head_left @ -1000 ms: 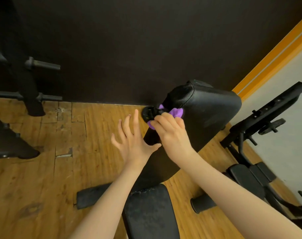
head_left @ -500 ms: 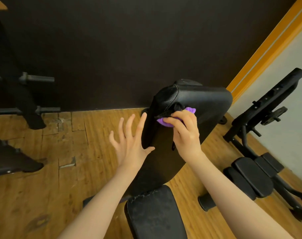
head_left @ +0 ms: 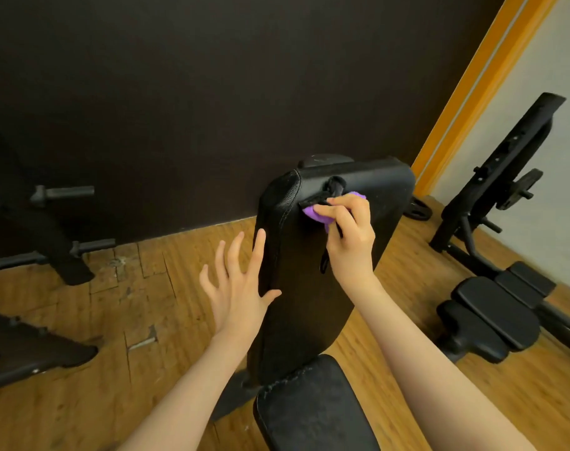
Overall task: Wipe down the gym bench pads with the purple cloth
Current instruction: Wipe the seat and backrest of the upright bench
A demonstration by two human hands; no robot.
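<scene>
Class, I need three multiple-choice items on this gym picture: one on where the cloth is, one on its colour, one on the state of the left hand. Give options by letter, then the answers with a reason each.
1. Where is the cloth?
A. On the wooden floor
B. Against the upper part of the upright back pad
C. On the seat pad

2. What colour is the cloth?
A. Purple
B. Yellow
C. White

3. How is the left hand?
A. Clenched in a fist
B. Gripping the cloth
C. Open, fingers spread, at the pad's left edge

Answers:
1 B: the right hand holds the cloth against the back pad near its top, well above the seat pad.
2 A: purple fabric shows beside the fingers.
3 C: the left hand has straight, spread fingers and holds nothing.
</scene>
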